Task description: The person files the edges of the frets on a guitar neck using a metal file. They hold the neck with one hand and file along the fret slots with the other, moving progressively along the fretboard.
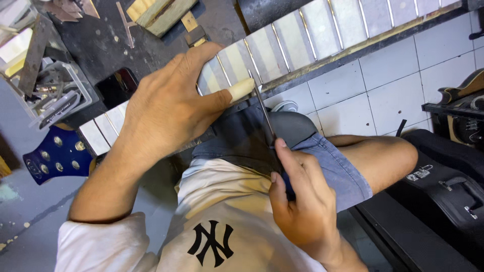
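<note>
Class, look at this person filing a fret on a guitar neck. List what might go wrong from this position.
1. The left hand steadies the masked guitar neck with metal frets, its taped thumb right beside the thin metal file; a slip could nick it.
2. The right hand pinches the file at its far end, so it may wobble and scratch the fretboard.
3. The neck overhangs the dark workbench and could shift.

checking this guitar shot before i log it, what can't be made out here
Head view only:
- Tip of the thin file: too small and thin to see whether it touches a fret.
- Guitar neck under the left hand: covered.
- File handle: wrapped by the right hand.
- Blue headstock: partly blocked by the forearm.
</note>
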